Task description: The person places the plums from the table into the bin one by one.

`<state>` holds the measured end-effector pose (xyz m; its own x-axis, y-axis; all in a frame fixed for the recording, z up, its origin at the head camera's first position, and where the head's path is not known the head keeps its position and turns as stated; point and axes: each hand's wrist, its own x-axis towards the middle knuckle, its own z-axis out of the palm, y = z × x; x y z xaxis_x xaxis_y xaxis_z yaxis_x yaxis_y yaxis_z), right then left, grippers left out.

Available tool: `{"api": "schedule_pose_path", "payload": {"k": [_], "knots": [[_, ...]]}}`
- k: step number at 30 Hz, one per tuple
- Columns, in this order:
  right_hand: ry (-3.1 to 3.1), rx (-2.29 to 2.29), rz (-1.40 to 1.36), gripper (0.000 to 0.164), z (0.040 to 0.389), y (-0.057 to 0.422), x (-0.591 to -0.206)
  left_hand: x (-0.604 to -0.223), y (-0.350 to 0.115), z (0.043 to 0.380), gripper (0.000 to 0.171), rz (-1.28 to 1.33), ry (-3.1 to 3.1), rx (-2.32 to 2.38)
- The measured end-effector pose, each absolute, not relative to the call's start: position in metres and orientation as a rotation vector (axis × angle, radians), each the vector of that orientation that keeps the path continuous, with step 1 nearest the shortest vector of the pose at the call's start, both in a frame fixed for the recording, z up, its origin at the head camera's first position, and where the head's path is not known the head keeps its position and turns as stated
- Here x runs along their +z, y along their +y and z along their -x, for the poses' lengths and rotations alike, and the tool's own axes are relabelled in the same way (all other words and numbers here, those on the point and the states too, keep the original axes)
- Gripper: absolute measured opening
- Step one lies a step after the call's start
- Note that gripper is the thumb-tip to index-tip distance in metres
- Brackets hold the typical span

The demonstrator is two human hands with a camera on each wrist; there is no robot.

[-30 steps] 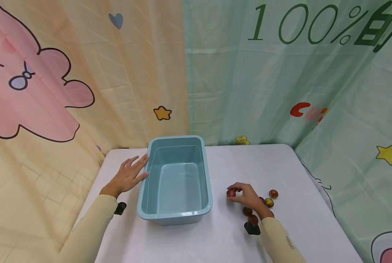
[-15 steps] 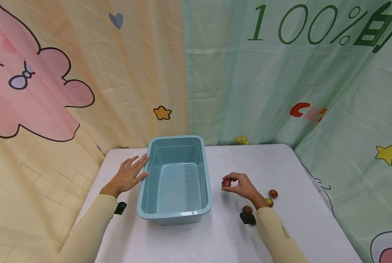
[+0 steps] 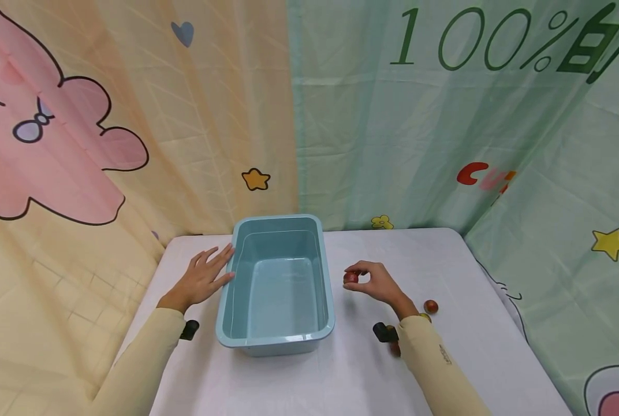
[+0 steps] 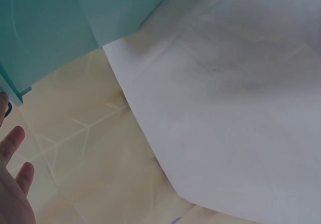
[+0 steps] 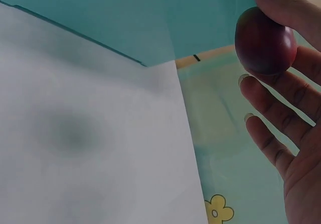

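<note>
A dark red plum point(image 5: 266, 42) is pinched between thumb and fingers of my right hand point(image 3: 376, 282), raised over the table just right of the basin. In the head view the same plum point(image 3: 350, 278) shows at the fingertips. The light blue basin point(image 3: 328, 289) has no fruit inside. My left hand point(image 3: 199, 279) rests with straight, spread fingers against its left rim; in the left wrist view only some fingers point(image 4: 12, 143) show beside the basin wall point(image 4: 55, 23).
On the white table point(image 3: 356, 370), a reddish fruit point(image 3: 431, 307) lies right of my right forearm. Another fruit point(image 3: 395, 348) is partly hidden by the black wrist camera point(image 3: 385, 332), and a yellowish one point(image 3: 425, 316) by the sleeve. Printed curtains point(image 3: 226, 115) surround the table.
My right hand has carried the plum up, away from me and leftward, nearer the basin. The forearm now covers more of the loose fruit. My left hand has stayed in place.
</note>
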<state>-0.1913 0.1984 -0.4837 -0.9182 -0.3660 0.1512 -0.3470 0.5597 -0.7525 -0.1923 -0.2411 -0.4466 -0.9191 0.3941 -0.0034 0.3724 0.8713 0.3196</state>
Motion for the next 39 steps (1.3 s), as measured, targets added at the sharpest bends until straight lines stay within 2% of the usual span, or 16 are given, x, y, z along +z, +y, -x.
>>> {"api": "schedule_pose_path", "payload": {"k": [26, 39], "knots": [[2.757, -1.371, 0.765, 0.038, 0.213, 0.175, -0.443, -0.446, -0.242, 0.192, 0.072, -0.602, 2.968, 0.482], [2.699, -1.339, 0.921, 0.039, 0.222, 0.151, -0.43, -0.447, -0.242, 0.193, 0.072, -0.601, 2.97, 0.491]]}}
